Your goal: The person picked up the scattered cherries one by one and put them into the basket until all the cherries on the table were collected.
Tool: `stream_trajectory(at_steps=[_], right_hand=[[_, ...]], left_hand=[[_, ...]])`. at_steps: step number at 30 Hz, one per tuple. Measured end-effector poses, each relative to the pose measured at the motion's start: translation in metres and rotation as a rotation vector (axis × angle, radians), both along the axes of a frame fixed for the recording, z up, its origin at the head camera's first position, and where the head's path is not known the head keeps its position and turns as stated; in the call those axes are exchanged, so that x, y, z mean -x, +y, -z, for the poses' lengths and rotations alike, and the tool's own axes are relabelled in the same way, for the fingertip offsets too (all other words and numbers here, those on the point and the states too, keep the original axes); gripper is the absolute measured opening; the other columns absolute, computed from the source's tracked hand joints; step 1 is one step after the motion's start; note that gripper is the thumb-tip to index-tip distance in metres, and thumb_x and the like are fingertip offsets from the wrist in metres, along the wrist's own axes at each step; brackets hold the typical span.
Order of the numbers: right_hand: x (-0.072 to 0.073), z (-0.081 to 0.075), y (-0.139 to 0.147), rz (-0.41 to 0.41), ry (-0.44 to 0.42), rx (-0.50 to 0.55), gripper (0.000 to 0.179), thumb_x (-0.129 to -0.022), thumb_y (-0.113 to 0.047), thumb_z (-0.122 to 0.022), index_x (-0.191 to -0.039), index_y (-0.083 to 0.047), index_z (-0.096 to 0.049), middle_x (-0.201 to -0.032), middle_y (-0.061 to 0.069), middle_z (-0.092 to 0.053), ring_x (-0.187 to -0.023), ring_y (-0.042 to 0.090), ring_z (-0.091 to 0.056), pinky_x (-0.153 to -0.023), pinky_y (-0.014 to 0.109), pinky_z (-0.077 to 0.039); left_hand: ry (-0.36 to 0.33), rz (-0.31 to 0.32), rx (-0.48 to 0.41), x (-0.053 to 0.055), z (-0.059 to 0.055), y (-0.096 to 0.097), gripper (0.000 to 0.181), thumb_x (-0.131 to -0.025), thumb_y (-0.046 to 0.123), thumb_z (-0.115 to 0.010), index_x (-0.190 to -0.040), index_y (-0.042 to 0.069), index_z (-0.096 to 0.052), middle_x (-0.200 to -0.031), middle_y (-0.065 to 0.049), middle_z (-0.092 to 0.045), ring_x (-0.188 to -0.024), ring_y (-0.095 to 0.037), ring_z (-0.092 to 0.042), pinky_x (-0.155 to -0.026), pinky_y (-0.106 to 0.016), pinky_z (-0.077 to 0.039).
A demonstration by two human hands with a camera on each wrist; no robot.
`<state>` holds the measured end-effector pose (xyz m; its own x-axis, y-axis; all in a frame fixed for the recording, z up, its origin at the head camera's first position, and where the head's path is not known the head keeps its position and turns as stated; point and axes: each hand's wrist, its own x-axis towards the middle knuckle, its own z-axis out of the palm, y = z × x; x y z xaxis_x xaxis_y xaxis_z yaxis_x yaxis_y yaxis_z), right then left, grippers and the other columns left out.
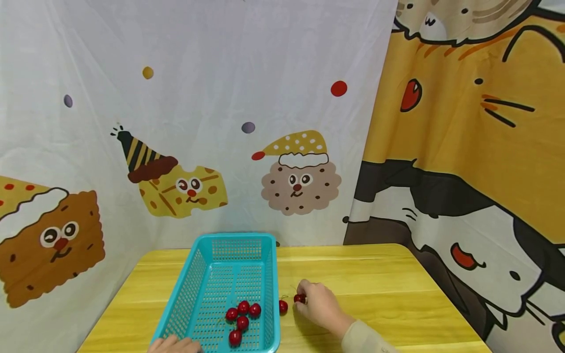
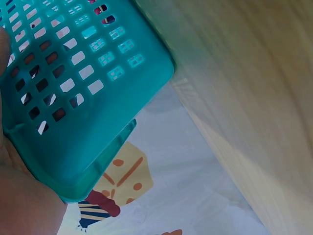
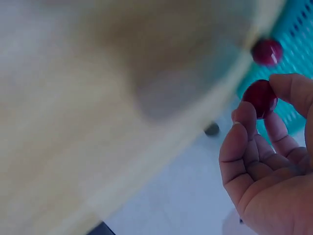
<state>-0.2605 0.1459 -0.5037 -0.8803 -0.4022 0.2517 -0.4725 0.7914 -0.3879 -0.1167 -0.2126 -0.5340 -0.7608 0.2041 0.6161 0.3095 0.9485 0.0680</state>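
In the head view my right hand [image 1: 323, 308] pinches a red cherry [image 1: 299, 298] just right of the basket. The right wrist view has that cherry [image 3: 260, 99] between the thumb and fingertips of my right hand [image 3: 266, 169], its other fingers curled. Another cherry [image 1: 283, 307] lies on the table against the basket's right side. The turquoise plastic basket [image 1: 276, 274] has several red cherries [image 1: 243, 323] with stems in its near half. My left hand [image 1: 175, 345] grips its near left rim, partly cut off by the frame; in the left wrist view the palm lies along the basket wall [image 2: 110, 105].
The yellow wood-grain table [image 1: 353, 274] reaches back to a white cloth [image 1: 247, 59] printed with cartoon biscuits and cheese. A curtain [image 1: 441, 137] with cartoon cats hangs on the right.
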Motion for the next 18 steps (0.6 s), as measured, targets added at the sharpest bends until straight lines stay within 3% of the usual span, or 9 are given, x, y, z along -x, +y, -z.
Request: stream_trajectory(at_steps=[6, 10, 14, 18], right_hand=[[0.008, -0.050, -0.012, 0.045, -0.016, 0.142, 0.020, -0.094, -0.020, -0.081, -0.104, -0.012, -0.067, -0.092, 0.000, -0.074, -0.070, 0.004, -0.057, -0.062, 0.020, -0.051], [0.001, -0.072, -0.037, -0.073, 0.006, 0.176, 0.019, -0.095, -0.020, -0.080, -0.108, -0.012, -0.069, -0.097, -0.001, -0.076, -0.073, 0.001, -0.059, -0.063, 0.019, -0.051], [-0.014, -0.074, -0.069, -0.236, 0.059, 0.027, 0.019, -0.094, -0.022, -0.081, -0.108, -0.016, -0.069, -0.094, -0.006, -0.076, -0.073, -0.003, -0.058, -0.065, 0.016, -0.049], [-0.025, -0.066, -0.096, -0.292, 0.133, -0.190, 0.021, -0.090, -0.027, -0.084, -0.103, -0.020, -0.069, -0.086, -0.012, -0.072, -0.071, -0.004, -0.056, -0.064, 0.014, -0.044]], left_hand=[[0.043, -0.001, 0.008, 0.001, -0.001, -0.001, 0.035, -0.063, 0.042, -0.090, -0.065, 0.040, -0.055, -0.066, 0.034, -0.041, -0.066, 0.010, -0.024, -0.064, -0.020, -0.017], [0.067, 0.004, 0.001, 0.000, 0.000, 0.000, 0.036, -0.064, 0.042, -0.089, -0.064, 0.041, -0.053, -0.066, 0.035, -0.038, -0.066, 0.010, -0.022, -0.064, -0.020, -0.016], [0.037, 0.005, -0.009, 0.000, 0.001, -0.001, 0.037, -0.064, 0.043, -0.091, -0.065, 0.041, -0.054, -0.067, 0.035, -0.038, -0.066, 0.010, -0.023, -0.064, -0.021, -0.017], [-0.004, 0.002, -0.003, 0.001, 0.002, -0.002, 0.036, -0.065, 0.045, -0.091, -0.066, 0.040, -0.056, -0.067, 0.034, -0.040, -0.066, 0.010, -0.025, -0.065, -0.021, -0.018]])
